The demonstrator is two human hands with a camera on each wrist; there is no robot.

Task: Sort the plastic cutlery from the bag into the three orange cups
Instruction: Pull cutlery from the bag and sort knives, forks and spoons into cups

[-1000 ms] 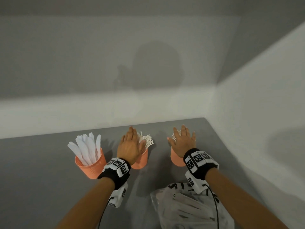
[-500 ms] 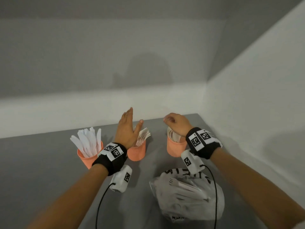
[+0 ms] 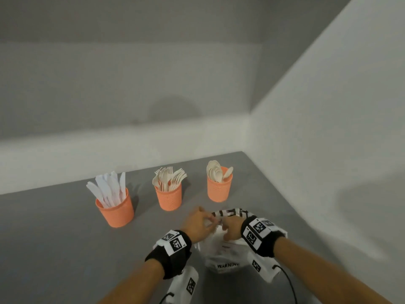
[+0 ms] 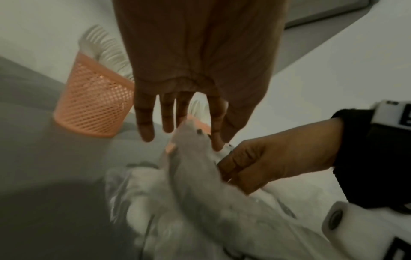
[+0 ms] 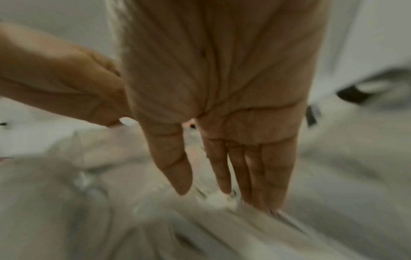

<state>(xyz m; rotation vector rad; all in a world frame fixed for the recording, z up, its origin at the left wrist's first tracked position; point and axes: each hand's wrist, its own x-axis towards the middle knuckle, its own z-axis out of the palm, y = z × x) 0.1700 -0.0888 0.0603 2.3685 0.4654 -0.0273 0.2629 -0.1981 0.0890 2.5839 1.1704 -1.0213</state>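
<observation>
The bag (image 3: 228, 251) lies on the grey table (image 3: 54, 238), directly under both hands and close to the person. It is a crumpled clear plastic bag with black letters and the word WARNING on the near side. Its far edge is pulled up into a fold between the two hands.

The left hand (image 3: 197, 224) is at the left side of this fold. In the left wrist view its fingers (image 4: 144, 123) are nearly straight and point down, and the forefinger and thumb touch the raised plastic; I cannot tell if they really pinch it. The right hand (image 3: 232, 229) is just beside it, on the right side of the fold. In the left wrist view its fingers are curled against the plastic, but the right wrist view is blurred and shows them almost straight, so its hold is not sure. The two hands are very near each other, almost touching.

Beyond the hands stand three orange cups in a row, all apart from the bag. The cup with knives (image 3: 115, 209) is far to the left of the left hand. The cup with forks (image 3: 168, 198) is ahead of the left hand. The cup with spoons (image 3: 219, 189) is ahead of the right hand, near the corner of the table.

The back edge of the table meets a white wall (image 3: 109, 145) behind the cups. The right edge meets a second white wall (image 3: 328, 150), close to the right wrist. To the left of the left hand is much bare grey surface.
</observation>
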